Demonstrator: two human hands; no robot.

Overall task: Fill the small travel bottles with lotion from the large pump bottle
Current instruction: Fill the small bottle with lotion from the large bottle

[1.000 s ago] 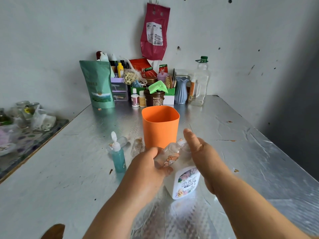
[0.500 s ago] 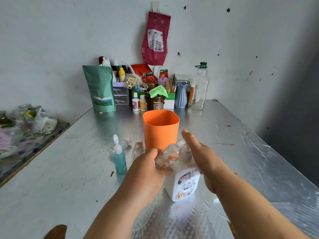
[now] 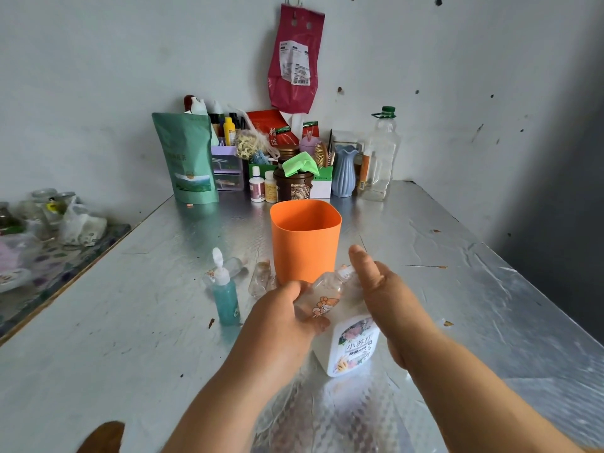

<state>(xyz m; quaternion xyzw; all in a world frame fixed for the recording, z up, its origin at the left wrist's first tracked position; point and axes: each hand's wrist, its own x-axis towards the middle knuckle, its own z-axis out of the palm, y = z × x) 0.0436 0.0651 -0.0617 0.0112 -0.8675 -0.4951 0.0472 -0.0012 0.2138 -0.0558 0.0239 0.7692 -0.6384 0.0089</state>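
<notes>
Teal travel bottle point(image 3: 225, 299): upright on tabletop point(image 3: 130, 322), capped, apparently filled. Clear travel bottles point(image 3: 261, 278): lying beside it, seemingly empty, still to do. Left hand point(image 3: 281, 318): grips stickered travel bottle point(image 3: 322, 299), clear, tilted against white pump bottle point(image 3: 351, 344). Right hand point(image 3: 389, 299): over pump, thumb raised, grip unclear

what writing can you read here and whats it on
"小苏打": label of the large white pump bottle.
Smaller line beneath it: too blurred to read.
Too small to read: white sticker on the hanging dark-red plastic bag.
Unreadable print: green standing pouch, brown jar.
</notes>
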